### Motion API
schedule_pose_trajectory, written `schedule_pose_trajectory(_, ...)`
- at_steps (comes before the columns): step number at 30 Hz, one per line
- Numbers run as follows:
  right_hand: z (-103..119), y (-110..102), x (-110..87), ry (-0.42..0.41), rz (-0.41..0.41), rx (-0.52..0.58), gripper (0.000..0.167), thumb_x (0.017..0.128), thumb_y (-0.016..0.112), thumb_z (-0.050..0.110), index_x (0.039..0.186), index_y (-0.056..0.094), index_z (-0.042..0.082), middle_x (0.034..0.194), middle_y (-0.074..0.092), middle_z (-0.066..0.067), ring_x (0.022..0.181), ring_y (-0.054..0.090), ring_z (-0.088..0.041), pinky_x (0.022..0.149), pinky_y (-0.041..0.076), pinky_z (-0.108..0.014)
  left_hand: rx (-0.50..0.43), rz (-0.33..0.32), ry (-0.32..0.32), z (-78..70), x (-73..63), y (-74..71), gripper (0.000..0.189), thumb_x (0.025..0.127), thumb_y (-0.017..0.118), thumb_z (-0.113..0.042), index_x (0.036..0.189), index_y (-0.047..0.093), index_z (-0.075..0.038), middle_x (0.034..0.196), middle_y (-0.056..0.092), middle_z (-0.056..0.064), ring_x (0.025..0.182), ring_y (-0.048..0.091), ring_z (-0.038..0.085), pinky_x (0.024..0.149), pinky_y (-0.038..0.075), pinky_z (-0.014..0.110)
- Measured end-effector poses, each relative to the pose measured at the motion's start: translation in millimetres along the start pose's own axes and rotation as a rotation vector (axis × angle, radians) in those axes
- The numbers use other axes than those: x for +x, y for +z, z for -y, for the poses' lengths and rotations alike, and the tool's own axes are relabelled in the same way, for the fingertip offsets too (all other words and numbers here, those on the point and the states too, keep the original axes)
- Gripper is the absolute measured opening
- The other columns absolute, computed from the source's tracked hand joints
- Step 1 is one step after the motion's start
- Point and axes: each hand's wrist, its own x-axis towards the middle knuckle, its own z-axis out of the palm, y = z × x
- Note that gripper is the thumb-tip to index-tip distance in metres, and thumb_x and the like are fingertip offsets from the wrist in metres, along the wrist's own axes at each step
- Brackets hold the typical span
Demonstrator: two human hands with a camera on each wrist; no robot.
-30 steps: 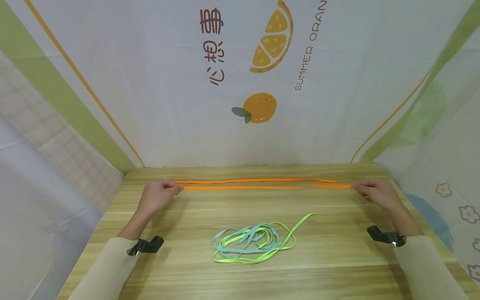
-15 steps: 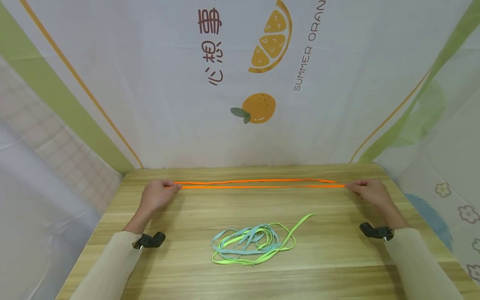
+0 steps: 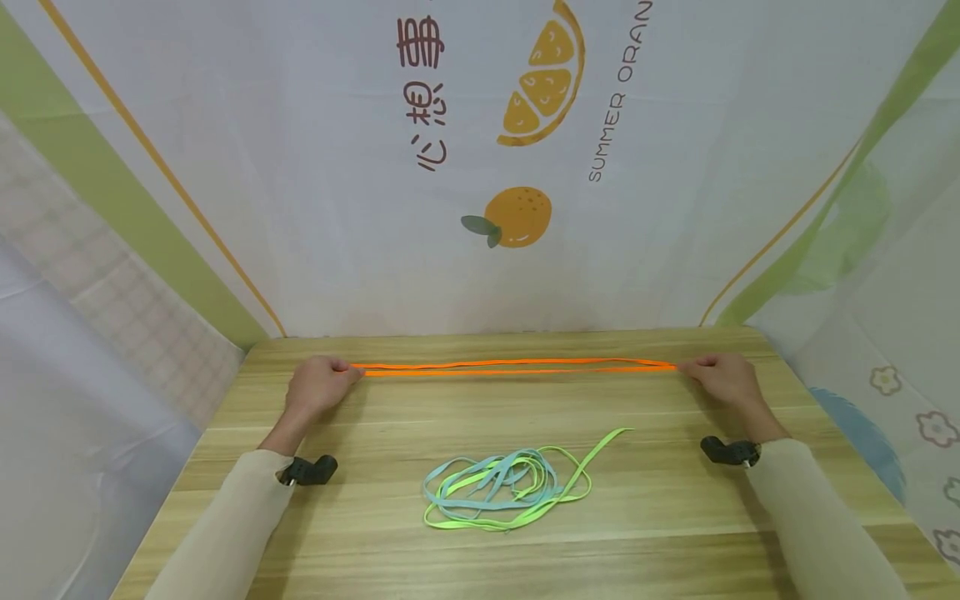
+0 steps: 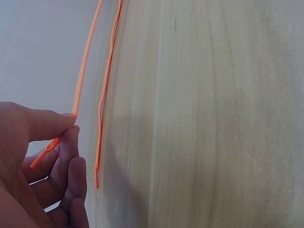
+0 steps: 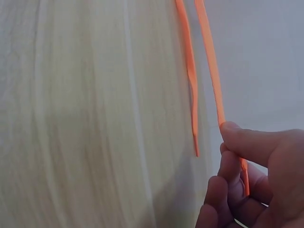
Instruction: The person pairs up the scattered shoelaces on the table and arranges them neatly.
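Between my two hands an orange shoelace (image 3: 487,372) stretches nearly straight, raised off the table. My left hand (image 3: 318,386) pinches it near one end between thumb and index finger; in the left wrist view the tip of the held shoelace (image 4: 84,71) pokes out below the thumb. At the other end my right hand (image 3: 723,379) pinches it likewise, its tip hanging among the fingers in the right wrist view. A second orange shoelace (image 3: 525,361) lies along the table's back edge, slightly wavy, roughly parallel and just behind the held one. Its ends lie close to both hands.
A loose tangle of a light blue shoelace (image 3: 457,503) and a yellow-green shoelace (image 3: 600,443) lies on the wooden table (image 3: 675,517), nearer my body. A white printed cloth (image 3: 360,267) hangs right behind the table.
My right hand has moved left and slightly away from me with its end of the held shoelace, which now sits closer to the lying one. The left hand has barely shifted.
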Motion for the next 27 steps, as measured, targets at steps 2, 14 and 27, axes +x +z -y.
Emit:
schedule_pose_trajectory(2,1,1,1.2,0.014,-0.003,-0.002,0.047,0.107,0.07,0.038,0.109,0.078,-0.008,0.111,0.075,-0.026,0.092,0.064,-0.032,0.074,0.048,-0.037,0.012,-0.004,-0.005,-0.6,0.6,0.2,0.037,0.103,0.07,-0.033,0.113,0.082,0.0,0.119,0.078,0.021,0.091,0.071,0.032,0.065,0.05,0.037)
schedule_pose_trajectory(14,3,7,8.8,0.051,0.006,0.007,0.05,0.106,0.071,0.037,0.116,0.076,-0.011,0.12,0.073,-0.033,0.104,0.067,-0.046,0.08,0.051,-0.044,0.028,0.002,-0.039,-3.4,3.8,2.4,0.04,0.103,0.069,-0.032,0.119,0.081,0.002,0.127,0.076,0.024,0.104,0.072,0.042,0.071,0.053,0.042)
schedule_pose_trajectory(27,6,15,13.7,0.05,0.019,-0.007,0.051,0.107,0.07,0.04,0.115,0.078,-0.009,0.118,0.074,-0.03,0.098,0.069,-0.041,0.076,0.052,-0.042,0.029,-0.03,-0.061,10.4,18.6,13.2,0.035,0.099,0.07,-0.032,0.11,0.084,-0.002,0.114,0.079,0.02,0.084,0.069,0.032,0.065,0.05,0.04)
